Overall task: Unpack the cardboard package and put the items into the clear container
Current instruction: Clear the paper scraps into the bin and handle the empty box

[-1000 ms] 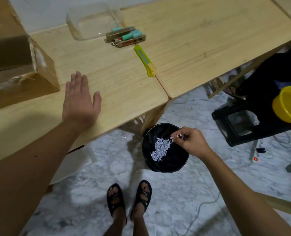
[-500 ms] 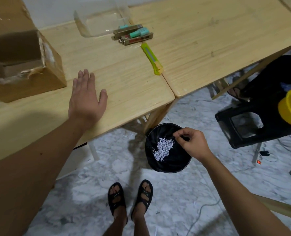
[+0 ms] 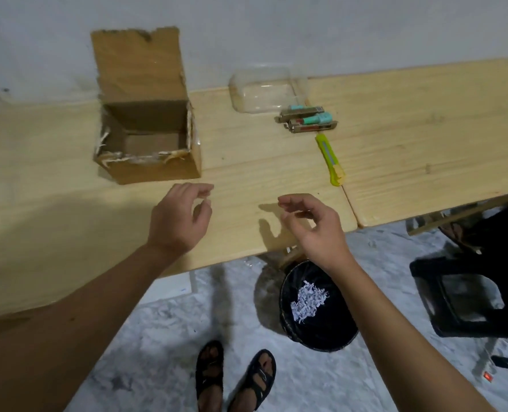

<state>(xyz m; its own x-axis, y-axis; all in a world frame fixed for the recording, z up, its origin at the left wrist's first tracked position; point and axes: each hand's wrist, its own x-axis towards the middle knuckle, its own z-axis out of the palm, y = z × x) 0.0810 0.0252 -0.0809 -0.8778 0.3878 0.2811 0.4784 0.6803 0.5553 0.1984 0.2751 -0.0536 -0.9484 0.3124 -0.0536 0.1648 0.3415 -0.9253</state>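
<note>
Box emptied; your left hand (image 3: 181, 217) and right hand (image 3: 312, 224) hover loosely curled, holding nothing. Next: lift the teal-capped packaged items (image 3: 307, 119) into the clear plastic container (image 3: 266, 90).

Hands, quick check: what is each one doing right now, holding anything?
Left hand: open, fingers loosely curled, holding nothing.
Right hand: open, fingers loosely curled, holding nothing.

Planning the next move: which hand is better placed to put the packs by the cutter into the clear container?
Probably the right hand: it hovers empty on the packs' side, container just behind them. The left hand is nearer the box.
</note>
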